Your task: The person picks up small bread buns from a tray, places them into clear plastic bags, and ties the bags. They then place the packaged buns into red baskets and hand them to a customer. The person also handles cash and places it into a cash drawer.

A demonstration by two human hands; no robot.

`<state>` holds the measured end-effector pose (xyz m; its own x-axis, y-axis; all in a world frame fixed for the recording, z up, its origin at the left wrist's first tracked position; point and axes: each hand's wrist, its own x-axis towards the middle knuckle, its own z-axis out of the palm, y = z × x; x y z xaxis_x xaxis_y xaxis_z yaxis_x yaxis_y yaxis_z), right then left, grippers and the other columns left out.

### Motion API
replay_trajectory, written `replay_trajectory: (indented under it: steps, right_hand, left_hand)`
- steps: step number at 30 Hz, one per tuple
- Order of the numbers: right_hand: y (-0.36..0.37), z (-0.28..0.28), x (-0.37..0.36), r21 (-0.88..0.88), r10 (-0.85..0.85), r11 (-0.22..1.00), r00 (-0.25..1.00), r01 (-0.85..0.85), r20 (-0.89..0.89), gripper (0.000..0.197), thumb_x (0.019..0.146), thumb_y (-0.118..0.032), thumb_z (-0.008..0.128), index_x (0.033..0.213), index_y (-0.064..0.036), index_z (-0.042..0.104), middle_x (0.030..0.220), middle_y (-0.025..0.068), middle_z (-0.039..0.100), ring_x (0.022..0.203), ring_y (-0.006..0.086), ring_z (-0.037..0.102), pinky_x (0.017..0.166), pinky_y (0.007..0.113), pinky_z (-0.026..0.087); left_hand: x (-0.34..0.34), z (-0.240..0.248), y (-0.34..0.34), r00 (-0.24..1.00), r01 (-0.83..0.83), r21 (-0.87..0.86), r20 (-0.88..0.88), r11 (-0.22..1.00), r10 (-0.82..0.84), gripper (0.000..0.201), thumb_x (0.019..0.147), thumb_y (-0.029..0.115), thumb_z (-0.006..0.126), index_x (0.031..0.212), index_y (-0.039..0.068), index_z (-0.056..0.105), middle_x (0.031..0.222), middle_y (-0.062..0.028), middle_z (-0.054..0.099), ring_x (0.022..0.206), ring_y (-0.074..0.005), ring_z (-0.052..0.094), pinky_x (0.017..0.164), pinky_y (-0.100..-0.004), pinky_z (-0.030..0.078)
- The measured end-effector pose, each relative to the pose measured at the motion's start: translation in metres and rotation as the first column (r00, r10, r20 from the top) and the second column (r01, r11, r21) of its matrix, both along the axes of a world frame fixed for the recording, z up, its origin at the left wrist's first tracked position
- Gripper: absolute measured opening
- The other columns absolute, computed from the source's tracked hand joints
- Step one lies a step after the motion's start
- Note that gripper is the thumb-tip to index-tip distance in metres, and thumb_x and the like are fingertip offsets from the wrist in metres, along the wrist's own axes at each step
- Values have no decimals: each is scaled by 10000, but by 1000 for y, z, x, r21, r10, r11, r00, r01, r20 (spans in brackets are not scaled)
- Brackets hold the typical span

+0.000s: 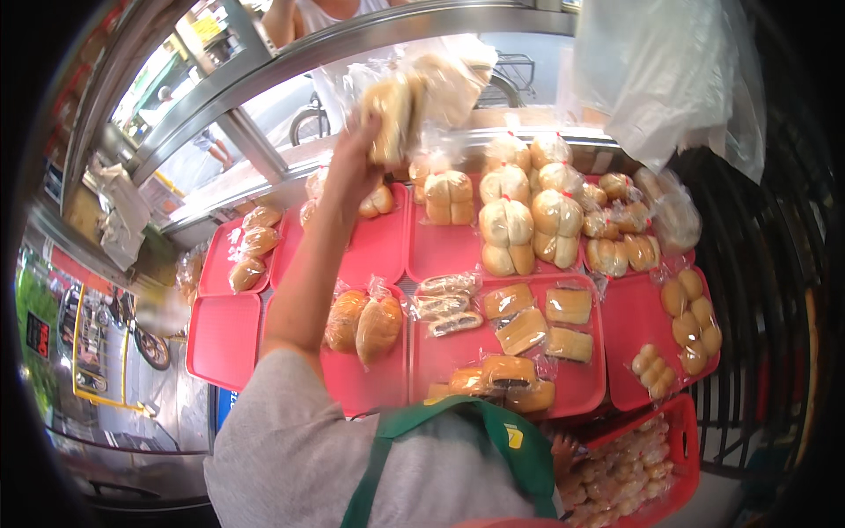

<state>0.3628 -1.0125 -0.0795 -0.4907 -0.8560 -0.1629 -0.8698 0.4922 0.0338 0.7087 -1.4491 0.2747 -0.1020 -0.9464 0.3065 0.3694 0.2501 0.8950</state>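
Observation:
My left arm reaches out over the trays, and my left hand [350, 160] grips a loaf of bread [387, 116] in clear plastic, blurred by motion. It is up at the counter window, above the far row of goods. My right hand [564, 451] shows only in part beside my green apron, at the edge of a red basket [688, 458] of small bagged rolls [627, 471]; its fingers are too hidden to read. Below my left arm, two bagged loaves [363, 324] lie on a red tray [387, 387]. Wrapped bread slabs [521, 331] lie right of them.
Bagged bun clusters [508, 233] stand stacked at the back. Smaller rolls [691, 321] lie at the right. White plastic bags [660, 79] hang at the upper right. A metal window frame [290, 66] bounds the counter; a person [339, 13] stands outside it.

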Motion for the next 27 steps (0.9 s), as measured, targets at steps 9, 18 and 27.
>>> replay_trajectory:
  steps: [9, 18, 27]
  right_hand:
    - [-8, -15, -2, -68, 25, 997, 997, -31, -76, 225, 778, -208, 550, 985, -136, 604, 1036, 60, 581, 1134, 290, 508, 971, 705, 318]
    - [7, -23, -9, -100, 57, 993, 996, -64, -70, 198, 784, -208, 557, 944, -114, 628, 1020, 90, 593, 1114, 311, 514, 1017, 703, 257]
    - [-15, 24, 9, -6, 9, 1000, 1000, -9, -11, 239, 777, -210, 581, 981, -102, 642, 1058, 92, 601, 1142, 333, 493, 1037, 710, 230]
  left_hand:
    - [90, 50, -153, 930, -154, 10, -337, 988, 149, 413, 964, 280, 567, 1297, 62, 456, 1160, -126, 592, 974, -273, 636, 760, -340, 541]
    - [69, 86, -209, 685, -554, 40, -546, 831, 483, 397, 828, 197, 713, 1141, 33, 532, 981, -114, 632, 776, -263, 644, 533, -404, 496]
    - [102, 145, -284, 449, -546, 353, -642, 759, 622, 316, 826, 116, 632, 1123, 69, 533, 990, -136, 633, 795, -291, 656, 542, -390, 525]
